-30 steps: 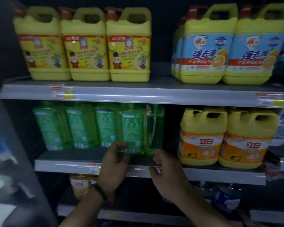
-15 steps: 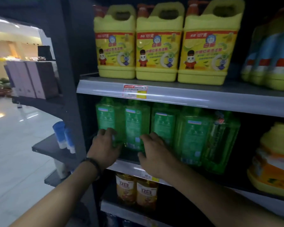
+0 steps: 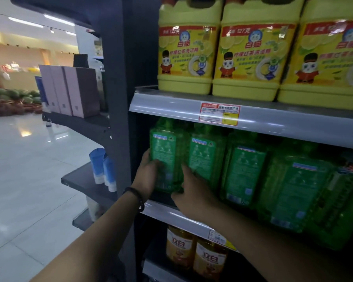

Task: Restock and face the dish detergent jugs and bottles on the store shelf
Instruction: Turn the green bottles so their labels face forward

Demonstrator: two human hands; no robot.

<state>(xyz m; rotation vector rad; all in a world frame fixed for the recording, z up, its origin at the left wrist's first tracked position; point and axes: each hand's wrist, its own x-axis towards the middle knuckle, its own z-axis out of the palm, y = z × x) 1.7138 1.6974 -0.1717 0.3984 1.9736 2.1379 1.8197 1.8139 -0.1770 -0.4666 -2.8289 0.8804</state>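
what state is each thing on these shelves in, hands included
leftmost green clear plastic detergent bottle, upright, label forward, between both hands
left hand, grips that bottle's left side
right hand, against its right side, grip unclear
other green bottles, upright in a row
yellow handled plastic jugs, upright, labels forward
amber bottles below, upright, labels forward

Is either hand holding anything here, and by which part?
Both hold the leftmost green bottle low on its body: left hand on its left side, right hand on its right side.
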